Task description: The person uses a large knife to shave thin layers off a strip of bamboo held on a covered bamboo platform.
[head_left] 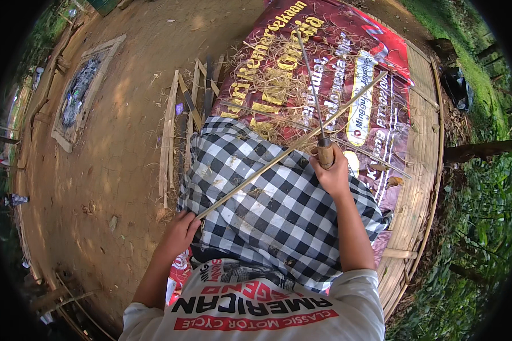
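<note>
My left hand (182, 232) is closed round the near end of a long pale bamboo strip (250, 179), which slants up to the right across my lap. In my right hand (332, 173) is the wooden handle of a long, thin-bladed knife (310, 77). Its blade points away from me and meets the strip close to the handle. Under both lies a black-and-white checked cloth (256, 221), spread over my legs. Beyond it, curly bamboo shavings (276, 68) are heaped on a dark red printed banner (347, 74). A thinner stick (256, 109) rests across the banner beneath the strip.
Several bamboo slats (169, 136) lie beside the cloth on the left. The banner covers part of a bamboo-slat platform (418, 148), with green plants to its right. On the bare earth at far left is a framed ash pit (79, 94).
</note>
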